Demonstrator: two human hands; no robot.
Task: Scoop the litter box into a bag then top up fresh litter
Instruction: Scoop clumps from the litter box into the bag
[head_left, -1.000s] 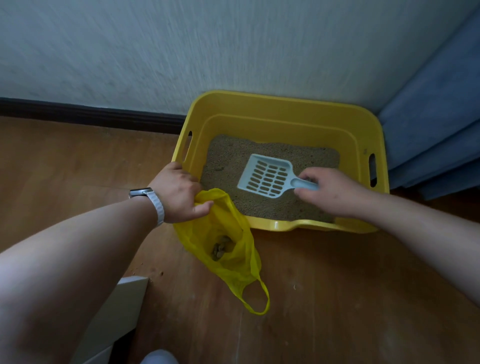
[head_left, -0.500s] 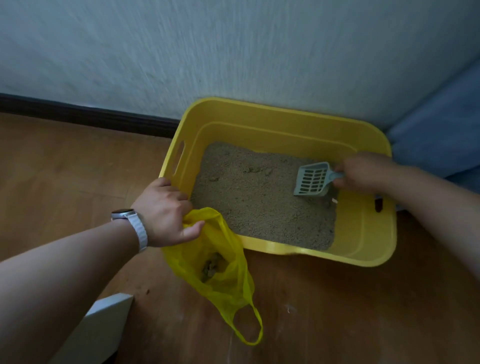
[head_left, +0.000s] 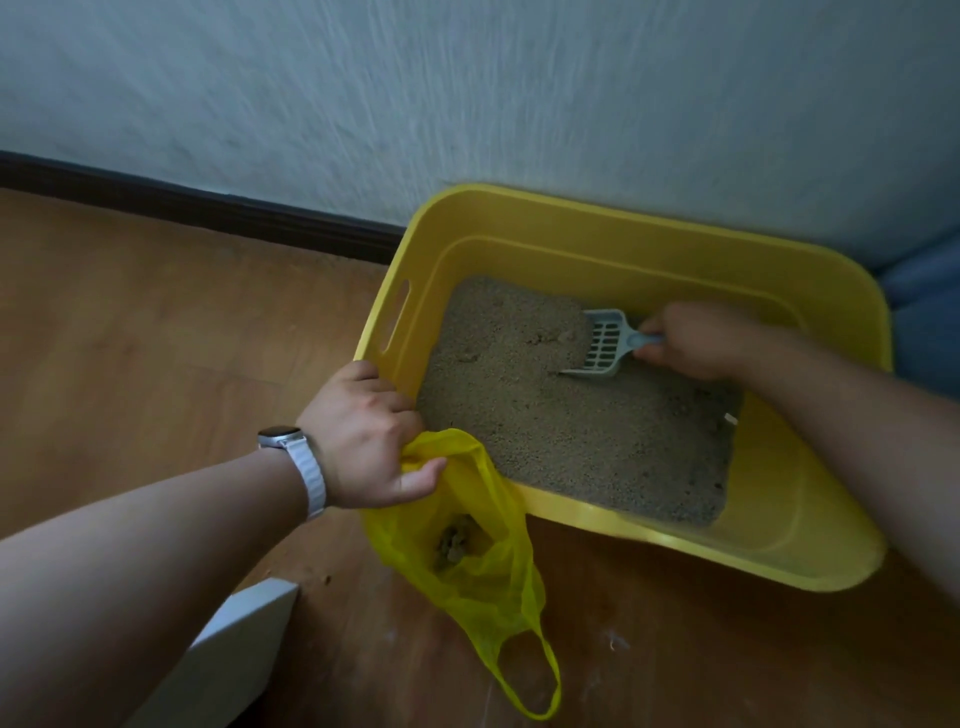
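Your left hand (head_left: 363, 436), with a white-strapped watch (head_left: 291, 447) on the wrist, pinches the mouth of the yellow plastic bag (head_left: 483, 582) beside the near-left corner of the yellow litter box (head_left: 597, 213) on the wooden floor (head_left: 130, 322). Clumps (head_left: 454, 543) lie in the bag. Your right hand (head_left: 696, 340) is curled round the handle of the grey slotted scoop (head_left: 602, 348), whose blade is tilted into the litter (head_left: 545, 415) near the far wall.

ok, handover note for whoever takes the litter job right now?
Left hand grips the mouth of the yellow bag, held open at the near-left corner of the litter box. Right hand holds the scoop by its handle, blade dug into the litter.
Done: some clumps lie in the bag.
Left: lift this scoop, sift, tip into the bag, finish scooping, then top up. No fresh litter supply in view.
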